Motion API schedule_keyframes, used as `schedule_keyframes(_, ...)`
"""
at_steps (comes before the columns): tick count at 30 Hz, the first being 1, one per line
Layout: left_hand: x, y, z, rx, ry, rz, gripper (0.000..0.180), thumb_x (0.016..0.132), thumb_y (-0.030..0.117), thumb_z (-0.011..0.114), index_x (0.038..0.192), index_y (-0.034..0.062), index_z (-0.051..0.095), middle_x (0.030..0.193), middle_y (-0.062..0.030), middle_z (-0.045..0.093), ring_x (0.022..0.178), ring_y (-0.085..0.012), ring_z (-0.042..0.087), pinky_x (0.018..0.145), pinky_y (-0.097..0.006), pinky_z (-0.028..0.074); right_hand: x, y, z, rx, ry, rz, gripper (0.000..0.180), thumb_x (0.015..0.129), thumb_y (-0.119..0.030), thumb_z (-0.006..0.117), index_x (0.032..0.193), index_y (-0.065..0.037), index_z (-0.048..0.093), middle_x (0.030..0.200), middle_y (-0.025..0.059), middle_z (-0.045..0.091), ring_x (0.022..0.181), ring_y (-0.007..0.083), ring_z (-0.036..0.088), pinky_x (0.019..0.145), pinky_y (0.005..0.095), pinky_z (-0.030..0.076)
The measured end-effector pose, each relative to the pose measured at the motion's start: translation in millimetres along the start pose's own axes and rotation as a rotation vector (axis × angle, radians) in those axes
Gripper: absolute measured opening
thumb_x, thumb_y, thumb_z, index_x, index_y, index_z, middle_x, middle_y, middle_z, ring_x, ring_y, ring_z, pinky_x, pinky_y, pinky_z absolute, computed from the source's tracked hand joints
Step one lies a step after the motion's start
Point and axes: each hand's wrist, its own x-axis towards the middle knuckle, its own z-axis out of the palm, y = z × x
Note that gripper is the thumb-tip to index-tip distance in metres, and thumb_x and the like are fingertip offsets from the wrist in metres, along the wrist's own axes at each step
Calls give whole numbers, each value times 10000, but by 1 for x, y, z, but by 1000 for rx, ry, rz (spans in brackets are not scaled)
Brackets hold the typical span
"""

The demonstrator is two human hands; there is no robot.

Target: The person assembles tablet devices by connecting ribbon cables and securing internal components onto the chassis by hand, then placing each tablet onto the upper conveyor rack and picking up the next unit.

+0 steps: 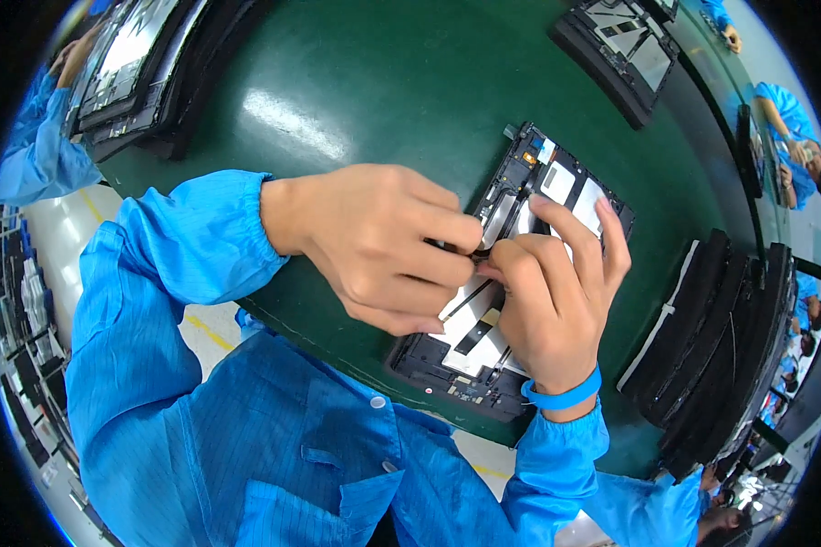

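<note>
An opened tablet [465, 342], its circuit parts and silvery-white battery panels exposed, lies slanted on the green table under both hands. My left hand [383, 246] reaches across its middle from the left, fingers curled and closed, with the fingertips close to a dark strip. Whatever they pinch is hidden. My right hand [556, 301], with a blue wristband [564, 399], rests over the tablet's right side. Its thumb and index finger are pressed together beside the left fingertips, while the other fingers bend over the white panels. What lies in this pinch cannot be made out.
Opened tablets [128, 68] are stacked at the far left on the green table [337, 82]. More sit on black foam [602, 68] at the far right. Black padded slabs [711, 337] stand close together right of my hand. Co-workers in blue [784, 118] are around the edges.
</note>
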Motion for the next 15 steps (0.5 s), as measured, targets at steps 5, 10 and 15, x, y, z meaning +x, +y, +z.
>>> schedule_keyframes(5,-1,-14,7,104,111,57,256,879,260,822,786,70,678,884,-49,638,846,-240,648,587,-343,523,5,6,2,97,42,54,239,703,14,831,902,-86,745,917,44,705,1099,267,719,1193,572,484)
schedule_keyframes(10,-2,-20,1,181,71,138,254,879,264,817,799,61,687,886,-58,657,827,-238,656,591,-338,530,4,10,2,89,73,56,289,735,63,790,986,-79,797,943,52,730,1074,283,708,1144,555,506)
schedule_keyframes(15,-3,-22,2,211,78,163,261,880,271,811,804,54,688,899,-61,670,822,-230,655,587,-336,529,4,14,5,163,78,96,243,808,67,770,1009,-64,811,922,56,736,1054,297,700,1097,538,508)
